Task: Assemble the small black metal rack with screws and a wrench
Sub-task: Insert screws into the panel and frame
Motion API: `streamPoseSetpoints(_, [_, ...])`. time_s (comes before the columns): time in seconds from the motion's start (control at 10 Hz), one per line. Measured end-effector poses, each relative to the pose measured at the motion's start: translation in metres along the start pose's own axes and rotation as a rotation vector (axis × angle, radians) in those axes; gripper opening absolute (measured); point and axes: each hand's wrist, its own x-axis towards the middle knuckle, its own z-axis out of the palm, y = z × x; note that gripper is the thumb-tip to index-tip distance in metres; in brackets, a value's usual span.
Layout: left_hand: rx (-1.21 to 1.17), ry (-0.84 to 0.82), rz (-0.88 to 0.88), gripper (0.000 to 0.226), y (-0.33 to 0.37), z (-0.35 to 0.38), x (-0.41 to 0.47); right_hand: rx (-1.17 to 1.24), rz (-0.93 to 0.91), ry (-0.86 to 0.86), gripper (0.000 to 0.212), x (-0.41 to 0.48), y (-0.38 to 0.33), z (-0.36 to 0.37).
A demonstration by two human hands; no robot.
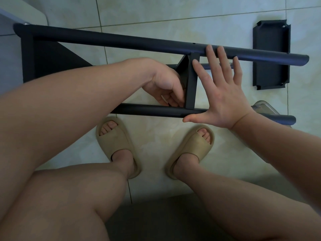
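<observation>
Rack partly built, lying on its side on the tiled floor in front of our knees. Two long tubes run left to right; a shelf panel stands between them near mid-length, and a larger dark panel closes the far-left end. We judge the job roughly half done: one loose shelf panel waits on the floor to the right, partly under the upper tube's end. No screws or wrench in view.

Left hand curled at the near lower corner of the fitted panel, fingers pinched where panel meets lower tube; what they pinch, if anything, we cannot tell. Right hand spread flat, gripping nothing, fingertips over the upper tube, thumb along the lower tube, just right of the panel.
</observation>
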Motion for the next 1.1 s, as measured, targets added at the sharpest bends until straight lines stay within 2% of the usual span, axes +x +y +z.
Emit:
streamPoseSetpoints(0.6, [-0.024, 0.027, 0.127, 0.023, -0.0043, 0.0047, 0.0024, -0.007, 0.000, 0.010, 0.129, -0.0008, 0.0001, 0.0020])
streamPoseSetpoints(0.8, [0.036, 0.029, 0.008, 0.013, -0.0016, 0.0007, 0.0017, 0.000, 0.000, 0.007, 0.129, -0.0007, 0.0003, 0.0017])
streamPoseSetpoints(1.1, [0.011, 0.095, -0.007, 0.011, 0.0034, 0.0043, 0.0073, -0.005, 0.001, 0.004, 0.130, -0.0006, 0.0003, 0.0019])
